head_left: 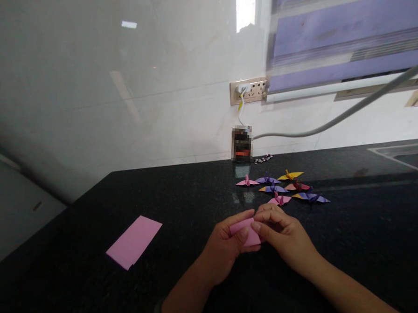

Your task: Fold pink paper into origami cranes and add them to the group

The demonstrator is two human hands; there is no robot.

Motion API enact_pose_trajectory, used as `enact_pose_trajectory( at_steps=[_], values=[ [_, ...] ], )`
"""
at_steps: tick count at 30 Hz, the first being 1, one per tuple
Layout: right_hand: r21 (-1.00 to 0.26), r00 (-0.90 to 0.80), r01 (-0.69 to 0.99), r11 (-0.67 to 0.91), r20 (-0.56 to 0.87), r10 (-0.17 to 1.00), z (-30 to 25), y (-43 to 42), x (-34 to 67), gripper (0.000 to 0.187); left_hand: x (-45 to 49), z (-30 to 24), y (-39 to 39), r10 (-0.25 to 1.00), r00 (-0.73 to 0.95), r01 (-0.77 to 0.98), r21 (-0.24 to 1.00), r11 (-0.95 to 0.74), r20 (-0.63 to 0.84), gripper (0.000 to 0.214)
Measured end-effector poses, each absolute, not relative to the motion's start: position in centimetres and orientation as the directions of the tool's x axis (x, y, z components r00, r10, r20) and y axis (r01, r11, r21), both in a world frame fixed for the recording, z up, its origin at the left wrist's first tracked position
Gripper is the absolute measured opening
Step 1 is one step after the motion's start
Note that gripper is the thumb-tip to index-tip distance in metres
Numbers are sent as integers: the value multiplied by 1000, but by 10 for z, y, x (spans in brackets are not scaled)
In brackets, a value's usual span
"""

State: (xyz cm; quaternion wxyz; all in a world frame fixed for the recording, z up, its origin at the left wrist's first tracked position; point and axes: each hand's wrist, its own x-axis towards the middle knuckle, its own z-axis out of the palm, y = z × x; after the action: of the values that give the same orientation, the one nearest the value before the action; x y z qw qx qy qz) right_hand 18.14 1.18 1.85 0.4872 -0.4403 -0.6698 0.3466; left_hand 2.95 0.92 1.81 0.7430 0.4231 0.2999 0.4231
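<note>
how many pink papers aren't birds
2: a pink paper rectangle, left on the black counter; a folded pink paper in left hand and right hand. More may be hidden.

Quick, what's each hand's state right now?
Left hand: closed, holding the folded pink paper between thumb and fingers.
Right hand: closed, fingertips at the same paper's right end.

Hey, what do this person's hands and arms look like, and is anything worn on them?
The left hand and right hand wear no gloves. The right forearm shows no sleeve. On the left forearm, a dark band, perhaps a cuff, is cut off by the picture's edge.
</note>
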Motion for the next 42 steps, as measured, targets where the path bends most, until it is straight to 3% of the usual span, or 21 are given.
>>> enact_pose_trajectory(
  at_steps=[6, 12, 17, 25, 35, 42],
  values=[
    [-918, -179, 206, 340, 306, 935, 22, 12, 182, 16, 30, 20, 9, 879, 466, -358, 887, 290, -99, 47],
    [-886, -149, 290, 361, 331, 932, 21, 13, 184, 14, 30, 18, 13, 976, 220, -218, 975, 42, 7, 27],
    [-880, -164, 302, 368, 332, 929, 21, 13, 184, 13, 28, 17, 13, 987, 120, -67, 993, -98, 106, 16],
    [-904, -173, 268, 333, 295, 940, 21, 12, 182, 15, 27, 21, 9, 943, 177, 141, 941, -308, 282, 20],
    [-926, -157, 218, 309, 279, 947, 22, 12, 180, 17, 28, 16, 10, 904, 217, 266, 869, -418, 369, 18],
    [-933, -169, 213, 291, 258, 951, 22, 11, 179, 17, 29, 11, 11, 942, 165, 229, 918, -324, 291, 16]
  ],
)
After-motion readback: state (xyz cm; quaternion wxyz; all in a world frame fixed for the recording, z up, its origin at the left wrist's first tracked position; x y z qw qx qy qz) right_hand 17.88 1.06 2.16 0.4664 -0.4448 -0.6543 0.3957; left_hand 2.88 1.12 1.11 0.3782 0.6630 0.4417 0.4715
